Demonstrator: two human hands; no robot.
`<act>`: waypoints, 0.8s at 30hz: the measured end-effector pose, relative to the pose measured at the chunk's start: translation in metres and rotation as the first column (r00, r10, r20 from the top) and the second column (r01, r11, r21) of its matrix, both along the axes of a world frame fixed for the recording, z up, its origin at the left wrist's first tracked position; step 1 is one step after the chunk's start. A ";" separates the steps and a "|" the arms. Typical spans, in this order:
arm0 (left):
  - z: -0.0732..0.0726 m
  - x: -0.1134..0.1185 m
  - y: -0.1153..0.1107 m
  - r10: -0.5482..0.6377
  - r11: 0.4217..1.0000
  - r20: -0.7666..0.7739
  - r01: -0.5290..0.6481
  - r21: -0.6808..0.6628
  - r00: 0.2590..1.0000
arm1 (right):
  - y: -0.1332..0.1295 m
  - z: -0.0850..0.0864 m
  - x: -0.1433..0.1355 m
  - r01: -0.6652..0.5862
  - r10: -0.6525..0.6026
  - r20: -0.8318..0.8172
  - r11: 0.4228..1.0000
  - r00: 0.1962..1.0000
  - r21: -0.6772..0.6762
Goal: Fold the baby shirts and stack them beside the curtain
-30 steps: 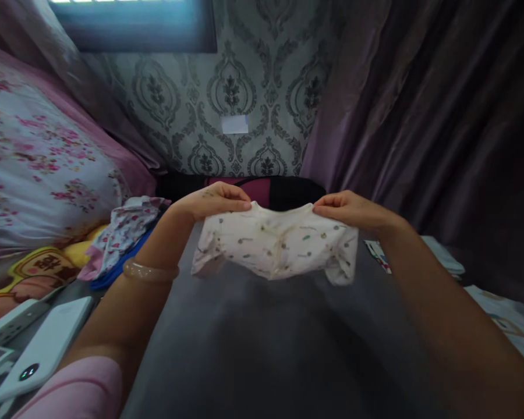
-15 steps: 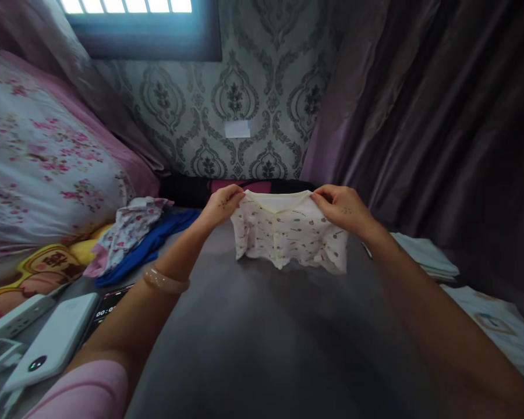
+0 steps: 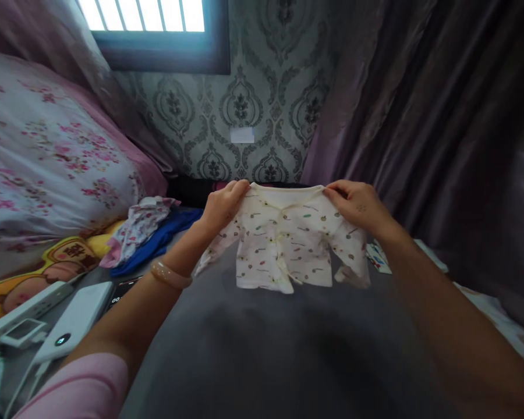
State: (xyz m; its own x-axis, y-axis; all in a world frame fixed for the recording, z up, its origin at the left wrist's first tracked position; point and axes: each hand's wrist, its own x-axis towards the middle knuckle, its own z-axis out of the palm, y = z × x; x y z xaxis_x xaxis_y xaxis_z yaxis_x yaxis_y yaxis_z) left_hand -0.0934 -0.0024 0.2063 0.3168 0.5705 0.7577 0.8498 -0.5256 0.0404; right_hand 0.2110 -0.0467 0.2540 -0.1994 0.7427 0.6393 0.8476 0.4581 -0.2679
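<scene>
A small white baby shirt [image 3: 283, 244] with a scattered print and a buttoned or snapped front hangs spread out between my hands. My left hand [image 3: 225, 203] pinches it at one shoulder beside the neckline. At the other shoulder my right hand [image 3: 358, 203] grips the cloth between thumb and fingers. Both sleeves droop outward, and the lower hem hangs over the grey bed surface [image 3: 262, 349]. Whether the hem touches the bed I cannot tell.
To the left lie a crumpled printed garment [image 3: 144, 224], a blue garment [image 3: 166, 235], a yellow cartoon cushion [image 3: 65, 262], a white power bank [image 3: 76, 320], a power strip [image 3: 30, 308] and a phone [image 3: 121, 291]. Folded clothes [image 3: 498, 314] lie at right, partly behind my right arm.
The shirt has swung out and opened fully, its sleeves and body now hanging spread. Both hands keep their hold at the shoulders. The view has shifted slightly.
</scene>
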 end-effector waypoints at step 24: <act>0.039 -0.054 -0.102 -0.132 0.984 -0.189 0.106 -0.145 0.973 | -0.100 0.002 -0.009 -0.131 0.111 -0.080 0.938 0.991 -0.321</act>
State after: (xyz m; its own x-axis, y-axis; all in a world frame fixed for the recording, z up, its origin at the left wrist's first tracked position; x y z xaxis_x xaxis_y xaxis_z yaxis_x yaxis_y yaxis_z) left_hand -0.1471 -0.1040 0.2453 0.5239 0.6107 0.5938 0.7795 -0.6248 -0.0452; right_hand 0.2018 -0.1468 0.2556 -0.2696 0.8845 0.3807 0.7688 0.4358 -0.4680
